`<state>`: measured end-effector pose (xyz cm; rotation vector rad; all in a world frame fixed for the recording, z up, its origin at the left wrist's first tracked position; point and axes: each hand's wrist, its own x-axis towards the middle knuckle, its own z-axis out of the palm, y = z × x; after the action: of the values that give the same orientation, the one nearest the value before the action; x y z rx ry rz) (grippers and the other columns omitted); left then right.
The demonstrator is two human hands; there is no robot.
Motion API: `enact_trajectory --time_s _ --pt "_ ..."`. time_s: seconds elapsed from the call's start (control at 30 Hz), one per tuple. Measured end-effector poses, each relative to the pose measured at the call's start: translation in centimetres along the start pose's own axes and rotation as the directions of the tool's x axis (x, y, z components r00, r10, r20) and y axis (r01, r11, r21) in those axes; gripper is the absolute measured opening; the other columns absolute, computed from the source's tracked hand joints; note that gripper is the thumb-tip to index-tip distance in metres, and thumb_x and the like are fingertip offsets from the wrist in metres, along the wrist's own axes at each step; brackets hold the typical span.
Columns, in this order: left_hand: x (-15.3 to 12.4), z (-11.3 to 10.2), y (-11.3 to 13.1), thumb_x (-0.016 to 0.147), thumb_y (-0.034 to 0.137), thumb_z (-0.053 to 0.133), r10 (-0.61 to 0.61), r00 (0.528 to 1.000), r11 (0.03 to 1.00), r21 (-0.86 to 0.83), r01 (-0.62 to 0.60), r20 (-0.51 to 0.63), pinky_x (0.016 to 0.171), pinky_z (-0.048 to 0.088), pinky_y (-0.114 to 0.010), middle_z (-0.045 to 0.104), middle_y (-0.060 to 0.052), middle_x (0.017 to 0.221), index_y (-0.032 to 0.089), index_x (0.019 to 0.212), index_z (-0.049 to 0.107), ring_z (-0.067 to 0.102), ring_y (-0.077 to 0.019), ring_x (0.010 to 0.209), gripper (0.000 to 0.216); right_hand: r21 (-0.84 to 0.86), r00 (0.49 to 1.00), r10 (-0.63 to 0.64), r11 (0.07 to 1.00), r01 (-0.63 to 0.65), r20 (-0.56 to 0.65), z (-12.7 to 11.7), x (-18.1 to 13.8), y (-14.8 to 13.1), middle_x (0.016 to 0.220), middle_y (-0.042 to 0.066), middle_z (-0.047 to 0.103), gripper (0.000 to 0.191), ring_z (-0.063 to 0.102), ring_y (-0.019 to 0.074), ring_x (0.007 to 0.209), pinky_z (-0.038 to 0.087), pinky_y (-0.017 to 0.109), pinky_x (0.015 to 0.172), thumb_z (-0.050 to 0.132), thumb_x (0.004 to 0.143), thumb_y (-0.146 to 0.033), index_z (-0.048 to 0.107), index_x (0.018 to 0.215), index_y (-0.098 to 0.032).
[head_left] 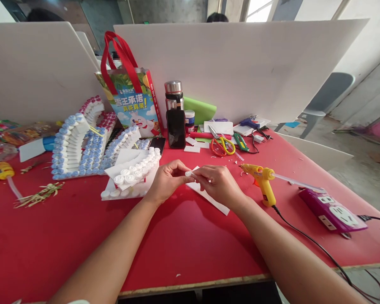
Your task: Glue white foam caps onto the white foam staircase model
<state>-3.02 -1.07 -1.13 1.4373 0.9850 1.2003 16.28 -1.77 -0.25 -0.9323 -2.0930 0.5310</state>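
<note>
My left hand [170, 179] and my right hand [215, 180] meet above the middle of the red table. Between their fingertips is a small white roll [189, 173], pinched from both sides; its material is hard to tell. Beneath the right hand lies a flat white strip [221, 205]. Close to the left hand stands a white model [136, 173] covered with rows of similar white rolls. A yellow hot glue gun [262, 179] with a clear glue stick rests to the right of my right hand.
Blue-tipped models [76, 145] and a printed bag [133, 103] stand at the left. Behind the hands are a black phone [176, 129], a steel flask [174, 93] and scissors [221, 145]. A purple power strip [334, 211] lies right, its cord trailing. White boards [240, 63] close off the back.
</note>
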Motion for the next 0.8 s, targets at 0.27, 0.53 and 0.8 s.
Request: enact_trajectory --time_s 0.27,0.53,0.8 --pt "-0.3 0.1 0.2 0.077 0.037 0.082 -0.069 0.996 0.994 0.089 0.064 0.064 0.068 0.046 -0.025 0.067 -0.001 0.080 0.018 0.096 0.076 0.055 -0.0116 0.070 0.028 -0.026 0.995 0.101 0.995 -0.101 -0.017 0.1 0.2 0.2 0.064 0.002 0.065 0.025 0.055 0.0115 0.054 0.037 0.025 0.058 0.058 0.096 -0.025 0.070 0.076 -0.016" --pt "-0.4 0.5 0.3 0.087 0.039 0.072 -0.030 0.998 0.979 0.204 0.018 0.053 0.065 0.042 -0.026 0.061 0.001 0.072 0.018 0.100 0.075 0.051 -0.0108 0.064 0.025 -0.233 0.994 0.104 0.967 -0.104 -0.011 0.7 0.1 -0.1 0.070 0.006 0.067 0.025 0.056 0.0142 0.059 0.034 0.026 0.058 0.052 0.097 -0.021 0.070 0.080 -0.014" --pt "-0.2 0.1 0.2 0.090 0.041 0.068 0.015 0.999 0.979 0.205 -0.022 0.037 0.071 0.044 -0.026 0.062 0.000 0.081 0.019 0.099 0.071 0.052 -0.0116 0.071 0.024 0.436 0.874 0.468 0.766 -0.473 0.127 0.1 0.8 -0.4 0.077 0.008 0.070 0.033 0.070 0.0191 0.062 0.055 0.031 0.066 0.053 0.098 -0.042 0.067 0.085 -0.015"
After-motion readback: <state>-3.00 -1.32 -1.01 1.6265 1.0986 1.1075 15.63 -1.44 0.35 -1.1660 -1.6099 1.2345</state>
